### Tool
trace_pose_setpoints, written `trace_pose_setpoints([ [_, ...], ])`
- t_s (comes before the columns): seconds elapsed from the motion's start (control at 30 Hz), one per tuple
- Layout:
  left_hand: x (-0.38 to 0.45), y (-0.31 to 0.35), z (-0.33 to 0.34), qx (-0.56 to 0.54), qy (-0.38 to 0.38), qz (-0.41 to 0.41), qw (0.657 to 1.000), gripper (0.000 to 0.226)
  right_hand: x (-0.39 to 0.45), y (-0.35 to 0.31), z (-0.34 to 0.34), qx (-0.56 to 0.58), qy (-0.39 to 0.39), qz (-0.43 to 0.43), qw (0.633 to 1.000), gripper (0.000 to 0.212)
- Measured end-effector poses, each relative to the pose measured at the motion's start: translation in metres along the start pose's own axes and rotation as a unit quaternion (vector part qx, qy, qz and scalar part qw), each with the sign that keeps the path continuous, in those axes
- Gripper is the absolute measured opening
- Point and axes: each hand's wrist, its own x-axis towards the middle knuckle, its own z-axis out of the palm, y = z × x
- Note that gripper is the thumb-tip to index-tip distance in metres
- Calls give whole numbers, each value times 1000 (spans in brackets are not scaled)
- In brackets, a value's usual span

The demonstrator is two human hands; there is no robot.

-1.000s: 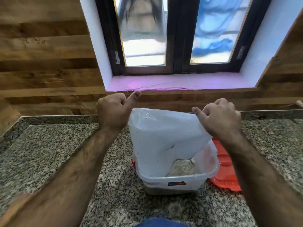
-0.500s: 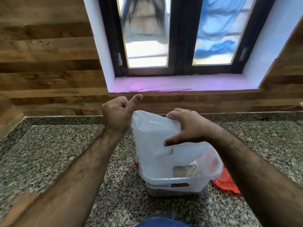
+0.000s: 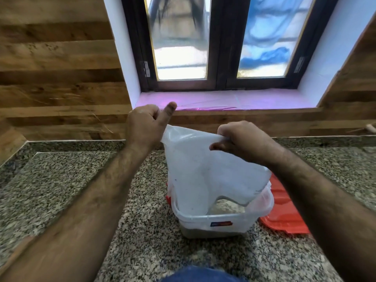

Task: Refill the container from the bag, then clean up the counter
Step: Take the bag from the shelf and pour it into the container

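A white translucent plastic bag point(image 3: 205, 171) hangs upside down with its lower end inside a clear plastic container point(image 3: 219, 221) on the granite counter. My left hand point(image 3: 145, 125) grips the bag's upper left corner, thumb sticking up. My right hand point(image 3: 242, 139) pinches the bag's upper edge to the right of it. Pale grainy contents point(image 3: 225, 207) lie in the container beneath the bag's mouth.
A red lid point(image 3: 284, 216) lies flat on the counter just right of and behind the container. The granite counter point(image 3: 61, 190) ends at a raised stone edge below a wood-panel wall. A window with a pink-lined sill point(image 3: 223, 100) sits behind.
My right hand slid in along the bag from its right corner, pressed on the bag's middle, then rose to pinch the top edge. The left hand kept its grip.
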Motion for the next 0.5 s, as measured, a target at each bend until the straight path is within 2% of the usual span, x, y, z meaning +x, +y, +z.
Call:
trace_pose_setpoints([
  [0.03, 3, 5, -3, 57, -29, -2, 998, 70, 1, -1, -5, -16, 12, 1, 1000, 40],
  [0.1, 3, 20, -9, 150, -83, 65, 983, 86, 2, -2, -14, -27, 39, -2, 999, 41],
  [0.2, -4, 43, -7, 275, -150, 224, 923, 94, 2, -1, -18, -23, 66, -43, 997, 44],
  [0.27, -6, 45, -1, 321, -153, 279, 892, 90, 2, 1, -16, -25, 67, -62, 995, 42],
  [0.37, -3, 31, 5, 294, -132, 345, 882, 84, -2, 1, -8, -15, 83, -74, 994, 45],
  [0.5, -8, 16, 7, 217, -51, 381, 897, 74, -14, 11, -10, -14, 75, -17, 997, 68],
])
